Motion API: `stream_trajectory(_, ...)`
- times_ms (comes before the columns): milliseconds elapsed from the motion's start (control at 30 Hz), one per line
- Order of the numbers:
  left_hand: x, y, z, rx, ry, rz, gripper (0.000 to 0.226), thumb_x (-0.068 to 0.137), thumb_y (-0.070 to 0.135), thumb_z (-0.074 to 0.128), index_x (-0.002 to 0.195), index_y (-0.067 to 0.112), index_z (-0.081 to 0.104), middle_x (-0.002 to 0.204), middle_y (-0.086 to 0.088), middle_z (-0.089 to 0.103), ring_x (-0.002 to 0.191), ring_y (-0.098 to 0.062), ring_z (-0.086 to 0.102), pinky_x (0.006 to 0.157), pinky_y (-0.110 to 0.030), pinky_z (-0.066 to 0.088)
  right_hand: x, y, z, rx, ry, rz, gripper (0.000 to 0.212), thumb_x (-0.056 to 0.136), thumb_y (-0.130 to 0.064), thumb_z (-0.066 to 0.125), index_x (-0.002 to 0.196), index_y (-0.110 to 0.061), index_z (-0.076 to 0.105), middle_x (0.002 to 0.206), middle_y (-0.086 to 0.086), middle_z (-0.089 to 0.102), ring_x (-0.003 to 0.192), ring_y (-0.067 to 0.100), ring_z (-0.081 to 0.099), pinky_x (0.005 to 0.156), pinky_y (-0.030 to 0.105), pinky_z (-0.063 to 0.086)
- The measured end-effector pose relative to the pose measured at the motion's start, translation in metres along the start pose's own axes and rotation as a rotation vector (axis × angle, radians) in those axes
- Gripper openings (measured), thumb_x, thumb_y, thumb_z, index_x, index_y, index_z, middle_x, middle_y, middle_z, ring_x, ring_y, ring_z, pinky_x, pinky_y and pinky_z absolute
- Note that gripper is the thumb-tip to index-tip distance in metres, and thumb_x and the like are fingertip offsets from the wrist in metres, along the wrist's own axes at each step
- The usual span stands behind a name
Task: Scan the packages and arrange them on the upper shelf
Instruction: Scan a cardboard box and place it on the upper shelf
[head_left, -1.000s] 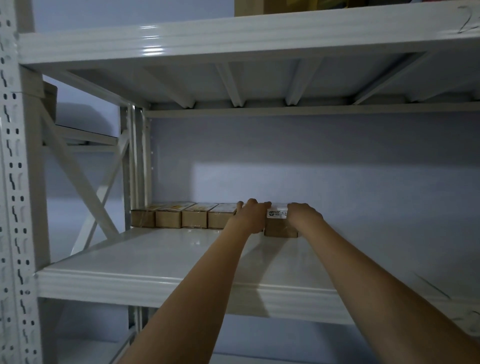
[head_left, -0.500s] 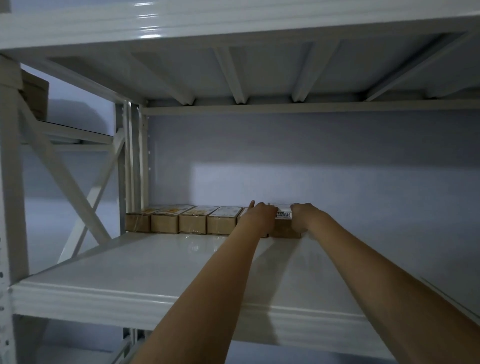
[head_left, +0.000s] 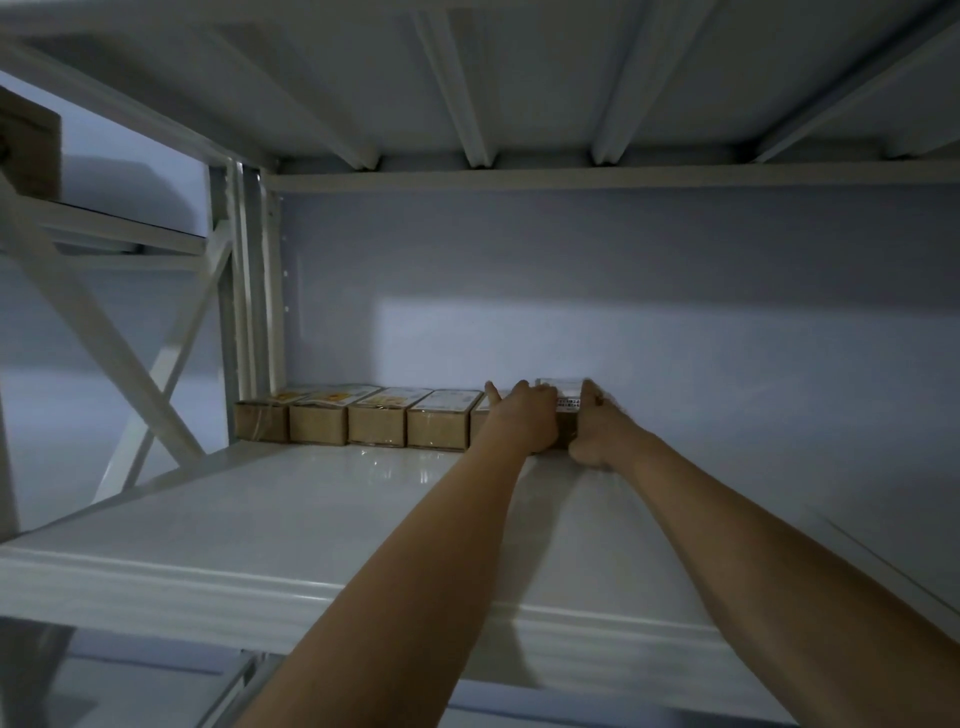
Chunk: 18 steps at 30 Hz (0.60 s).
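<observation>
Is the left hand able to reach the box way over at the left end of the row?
Probably yes. The left hand now grips the newest box, but the leftmost box stands at the same depth, and the bare shelf before the row leaves a free path.

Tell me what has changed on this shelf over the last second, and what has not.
Little moved. Both hands kept hold of the end box: the left hand on its left side, the right hand on its right, the box nudged in beside the row of boxes at the back of the shelf. The camera tipped upward. The four boxes on the left stayed put.
</observation>
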<state>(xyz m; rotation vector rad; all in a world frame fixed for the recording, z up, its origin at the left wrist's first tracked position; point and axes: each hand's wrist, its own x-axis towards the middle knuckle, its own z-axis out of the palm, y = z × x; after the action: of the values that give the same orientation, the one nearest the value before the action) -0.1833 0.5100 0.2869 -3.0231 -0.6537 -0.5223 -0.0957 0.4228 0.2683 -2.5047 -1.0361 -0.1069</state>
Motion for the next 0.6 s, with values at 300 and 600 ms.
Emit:
stream_trajectory(300,-0.008,-0.002,-0.007,-0.062,0.096,-0.060,0.061,0.095,0.024,0.047,0.151,0.018,0.027,0.161,-0.001,0.019,0.148,-0.023,0.014,0.114,-0.067,0.009,-0.010,0.004,-0.029,-0.005,0.074,0.053,0.093,0.090,-0.022,0.057,0.159,-0.027,-0.005,0.164,0.017,0.007,0.145,0.042,0.027,0.116,0.050,0.034)
stream_trajectory(600,-0.052,0.077,-0.012,-0.357,0.113,0.023,0.057,0.092,0.023,0.054,0.146,0.011,0.039,0.151,-0.010,0.037,0.140,-0.028,0.035,0.113,-0.043,0.033,-0.089,0.035,-0.078,0.021,0.189,-0.001,0.059,0.099,-0.026,0.052,0.151,-0.007,0.032,0.152,0.014,0.042,0.136,0.034,0.044,0.106,0.038,0.040)
